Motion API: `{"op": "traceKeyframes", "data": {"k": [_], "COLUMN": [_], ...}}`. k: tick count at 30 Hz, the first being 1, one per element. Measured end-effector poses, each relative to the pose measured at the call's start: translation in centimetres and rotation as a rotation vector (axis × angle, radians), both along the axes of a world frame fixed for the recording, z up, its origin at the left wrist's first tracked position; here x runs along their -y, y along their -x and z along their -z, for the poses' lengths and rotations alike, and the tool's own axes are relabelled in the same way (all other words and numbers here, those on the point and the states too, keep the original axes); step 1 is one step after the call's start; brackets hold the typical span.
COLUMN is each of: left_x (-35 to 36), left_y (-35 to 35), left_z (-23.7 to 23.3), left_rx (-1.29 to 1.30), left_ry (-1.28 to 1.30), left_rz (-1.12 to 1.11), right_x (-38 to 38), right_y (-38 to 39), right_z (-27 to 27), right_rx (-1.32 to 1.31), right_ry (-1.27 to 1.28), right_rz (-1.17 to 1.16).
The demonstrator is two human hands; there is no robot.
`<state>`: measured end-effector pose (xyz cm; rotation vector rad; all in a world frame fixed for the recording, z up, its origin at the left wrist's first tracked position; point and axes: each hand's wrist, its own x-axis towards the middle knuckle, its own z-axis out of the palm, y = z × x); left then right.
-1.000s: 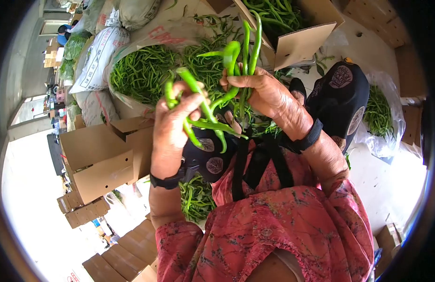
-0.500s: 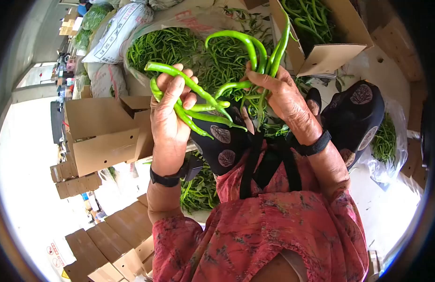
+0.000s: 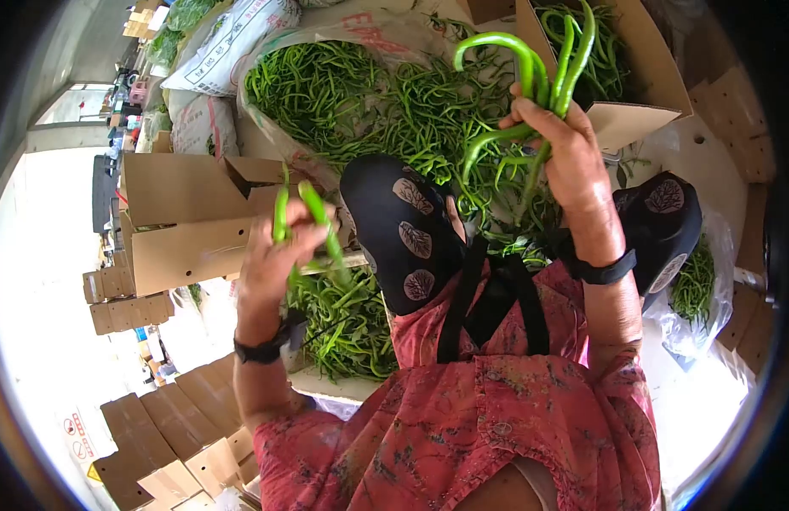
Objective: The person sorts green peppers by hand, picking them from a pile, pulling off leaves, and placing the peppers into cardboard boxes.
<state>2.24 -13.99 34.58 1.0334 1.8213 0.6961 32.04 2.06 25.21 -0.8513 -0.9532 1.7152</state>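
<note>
My left hand, slightly blurred, is closed on a few green peppers that stick up past its fingers. It is over the near edge of a container of green peppers at my side. My right hand is raised at the upper right and grips several long, curved green peppers, some pointing up and some hanging below the fingers. Beneath and behind it spreads a large pile of green peppers on an opened plastic bag.
An open cardboard box holding peppers is at the upper right. Another open carton is at the left. Full white sacks lie at the upper left. Clear plastic with peppers lies right. Flattened cartons stand at the lower left.
My left hand has moved left and down with its peppers, away from my right hand. My right hand has moved right and slightly up, still holding its bunch. The left knee shows more fully.
</note>
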Motion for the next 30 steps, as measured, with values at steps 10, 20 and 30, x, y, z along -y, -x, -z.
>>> {"op": "traceKeyframes", "data": {"k": [10, 20, 30], "left_x": [5.4, -5.8, -8.7], "left_y": [4.1, -5.8, -9.0], "left_z": [0.0, 3.8, 7.6], "left_rx": [0.425, 1.222, 0.034], "left_ry": [-0.332, -0.299, -0.361], "left_rz": [-0.285, -0.243, 0.031], "right_x": [1.1, 5.6, 6.7], "right_y": [1.4, 4.0, 4.0], "right_z": [1.0, 0.6, 3.5], "right_rx": [-0.148, -0.444, -0.617], "right_ry": [0.216, 0.44, 0.504], "right_rz": [-0.323, -0.53, -0.655]}}
